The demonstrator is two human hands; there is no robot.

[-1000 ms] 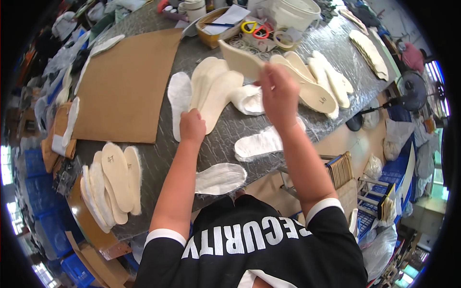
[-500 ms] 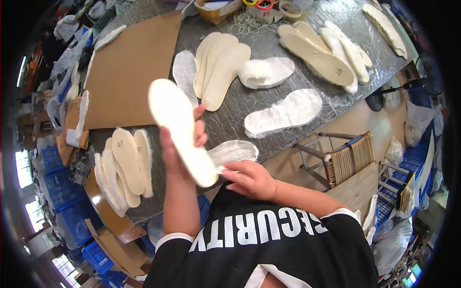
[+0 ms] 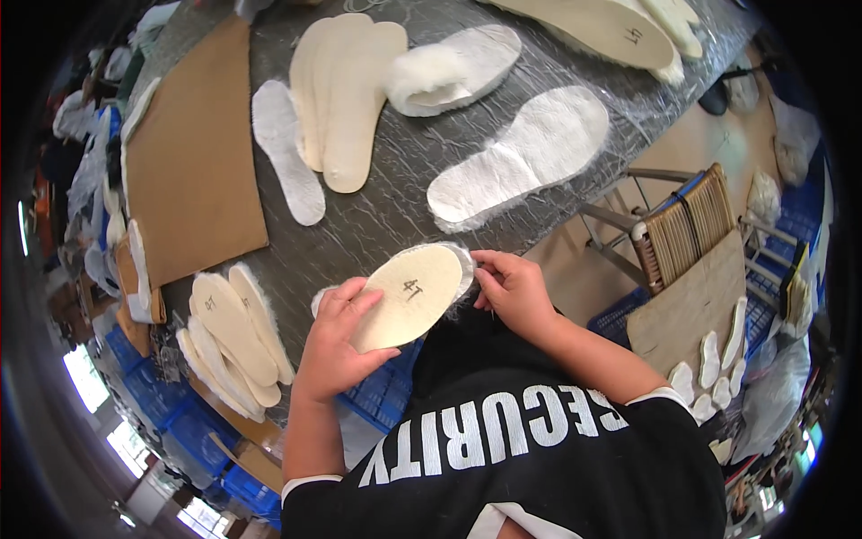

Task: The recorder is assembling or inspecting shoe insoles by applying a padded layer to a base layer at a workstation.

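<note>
Insole: cream insole (image 3: pixel 406 296) held just above the near edge of the worktop (image 3: pixel 386 207), long axis running lower-left to upper-right.
Left hand: left hand (image 3: pixel 337 346) grasps its lower-left end.
Right hand: right hand (image 3: pixel 512 292) pinches its upper-right tip.
Beyond: white fleece insole (image 3: pixel 521 157) lies flat on the worktop.

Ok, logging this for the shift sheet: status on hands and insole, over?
Left hand under the beige insole, right hand pinching its fuzzy edge. Held over the table edge. Nothing in the way.
</note>
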